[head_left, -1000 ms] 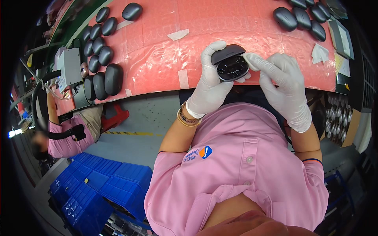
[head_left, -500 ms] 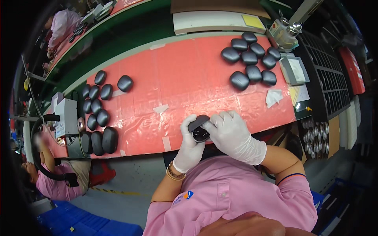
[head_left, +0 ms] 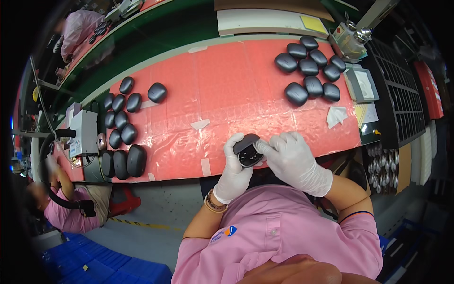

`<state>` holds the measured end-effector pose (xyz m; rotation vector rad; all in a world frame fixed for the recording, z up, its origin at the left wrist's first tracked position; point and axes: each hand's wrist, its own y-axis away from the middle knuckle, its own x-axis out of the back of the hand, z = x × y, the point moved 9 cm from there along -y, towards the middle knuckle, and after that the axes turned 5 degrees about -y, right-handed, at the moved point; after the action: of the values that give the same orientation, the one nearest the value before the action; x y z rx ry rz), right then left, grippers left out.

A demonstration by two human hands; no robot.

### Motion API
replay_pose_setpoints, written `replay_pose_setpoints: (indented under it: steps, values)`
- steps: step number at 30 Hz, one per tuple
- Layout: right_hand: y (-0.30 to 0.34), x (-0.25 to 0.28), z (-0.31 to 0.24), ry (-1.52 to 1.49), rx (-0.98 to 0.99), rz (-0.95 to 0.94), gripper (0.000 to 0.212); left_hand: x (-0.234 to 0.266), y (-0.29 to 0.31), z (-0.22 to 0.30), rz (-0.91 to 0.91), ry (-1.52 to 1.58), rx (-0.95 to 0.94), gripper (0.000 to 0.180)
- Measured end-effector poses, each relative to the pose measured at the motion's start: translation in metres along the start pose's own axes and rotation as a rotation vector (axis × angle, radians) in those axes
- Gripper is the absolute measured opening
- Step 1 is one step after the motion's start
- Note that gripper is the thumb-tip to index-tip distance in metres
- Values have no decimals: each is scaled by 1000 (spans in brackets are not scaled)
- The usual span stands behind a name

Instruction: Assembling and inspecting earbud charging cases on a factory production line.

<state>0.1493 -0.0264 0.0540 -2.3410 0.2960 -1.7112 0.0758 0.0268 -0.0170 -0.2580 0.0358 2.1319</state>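
Note:
A dark grey earbud charging case (head_left: pixel 248 152) is held just past the near edge of the table, its lid raised and its glossy black inside facing up. My left hand (head_left: pixel 235 169), in a white glove, grips the case from its left side, thumb along the lid. My gloved right hand (head_left: pixel 294 160) is closed, with its curled fingertips at the right rim of the case. Whether those fingertips pinch something small is hidden. Several similar closed cases (head_left: pixel 309 66) stand in a group at the far right, and more cases (head_left: pixel 121 119) at the left.
A red-covered table (head_left: pixel 222 99) stretches ahead. At its right are pump bottles (head_left: pixel 351 41), a grey tray (head_left: pixel 363 85), a white cloth (head_left: pixel 336 116) and a black rack (head_left: pixel 396 92). A grey box device (head_left: pixel 84 132) stands left. Co-workers (head_left: pixel 80 199) sit farther left.
My right fingers have drawn back to the case's right rim, so more of the glossy inside shows. The whole view has shifted slightly. My left hand still holds the case.

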Motion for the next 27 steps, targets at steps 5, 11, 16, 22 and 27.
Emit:
replay_pose_setpoints:
  steps: [5, 11, 16, 22, 27]
  values:
    - [-4, -3, 24, -251, -34, -76, 25, 2, -8, -8, 32, -56, -8, 61]
    - [0, -2, 38, -426, -91, -54, 23, -7, -13, 2, -26, -231, -133, 70]
    - [12, -19, 49, -754, -360, -101, 21, -10, -6, 3, -81, -303, -252, 73]
    - [21, -18, 55, -1116, -586, 74, 27, 5, -6, -6, -19, 210, 19, 78]
    - [14, -18, -11, 35, 60, 149, 65, 7, -7, -3, -4, -123, -117, 76]
